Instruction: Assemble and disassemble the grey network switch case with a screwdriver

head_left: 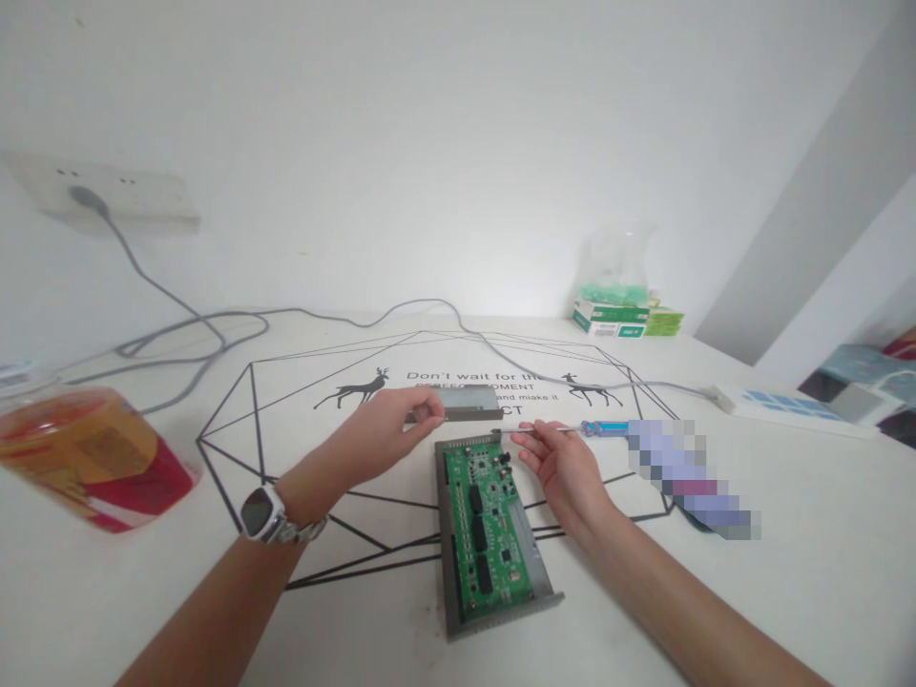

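A green circuit board [493,544] sits in a grey metal housing [447,572] on the table in front of me. My left hand [405,420], with a watch on its wrist, is closed in a pinch beyond the board's far left corner. What its fingertips hold is too small to make out. Partly behind those fingers lies a grey metal cover [468,403]. In my right hand [562,463] is a screwdriver [605,429] with a blue handle, held level. Its tip points left, just above the housing's far right corner.
An orange and red plastic container [100,458] stands at the left. A grey cable [444,303] runs from the wall socket [121,191] to a power strip [794,410] at the right. Green and white boxes [612,320] carry a clear bag [615,267]. A pixelated object [694,482] lies at right.
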Tool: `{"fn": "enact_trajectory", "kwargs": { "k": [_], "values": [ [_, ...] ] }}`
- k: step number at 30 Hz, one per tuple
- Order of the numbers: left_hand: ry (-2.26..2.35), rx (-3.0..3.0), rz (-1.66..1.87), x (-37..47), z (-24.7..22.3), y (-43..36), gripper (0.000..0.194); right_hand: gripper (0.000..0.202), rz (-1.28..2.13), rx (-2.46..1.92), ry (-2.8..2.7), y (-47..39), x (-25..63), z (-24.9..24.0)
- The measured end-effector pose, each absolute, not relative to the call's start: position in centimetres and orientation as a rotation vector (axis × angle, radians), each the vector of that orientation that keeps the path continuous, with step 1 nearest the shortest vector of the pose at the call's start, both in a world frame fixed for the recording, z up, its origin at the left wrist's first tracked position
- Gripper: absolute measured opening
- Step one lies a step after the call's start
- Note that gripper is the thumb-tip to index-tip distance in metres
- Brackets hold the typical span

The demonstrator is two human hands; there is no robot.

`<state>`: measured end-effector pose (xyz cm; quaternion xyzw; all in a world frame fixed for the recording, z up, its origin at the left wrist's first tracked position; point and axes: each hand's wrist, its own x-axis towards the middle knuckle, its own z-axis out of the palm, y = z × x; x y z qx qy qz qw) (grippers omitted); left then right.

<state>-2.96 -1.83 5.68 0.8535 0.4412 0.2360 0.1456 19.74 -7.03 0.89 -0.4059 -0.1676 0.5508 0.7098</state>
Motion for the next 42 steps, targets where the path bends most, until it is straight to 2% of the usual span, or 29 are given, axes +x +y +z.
{"fn": "enact_trajectory", "kwargs": {
  "k": [12, 23, 29, 37, 42],
  "values": [
    [1.613, 2.466, 0.260, -3.9, 4.4, -0.8, 0.014, 0.046, 1.267, -0.880, -0.571, -7.7, 18.9, 0.5],
    [1.676, 2.483, 0.191, -3.9, 3.7, -0.4, 0.015, 0.042, 1.252, -0.894, -0.582, -7.6, 19.0, 0.8],
    [1.577, 2.462, 0.296, -4.3, 3.2, -0.3, 0.020, 0.045, 1.253, -0.883, -0.583, -7.6, 19.1, 0.7],
    [1.112, 2.346, 0.293, -2.9, 4.1, -3.2, 0.051, 0.040, 1.248, -0.902, -0.577, -7.6, 19.1, 1.1],
    [1.115, 2.351, 0.227, -2.7, 4.7, -4.3, 0.044, 0.037, 1.242, -0.916, -0.571, -7.7, 19.1, 1.3]
  ]
}}
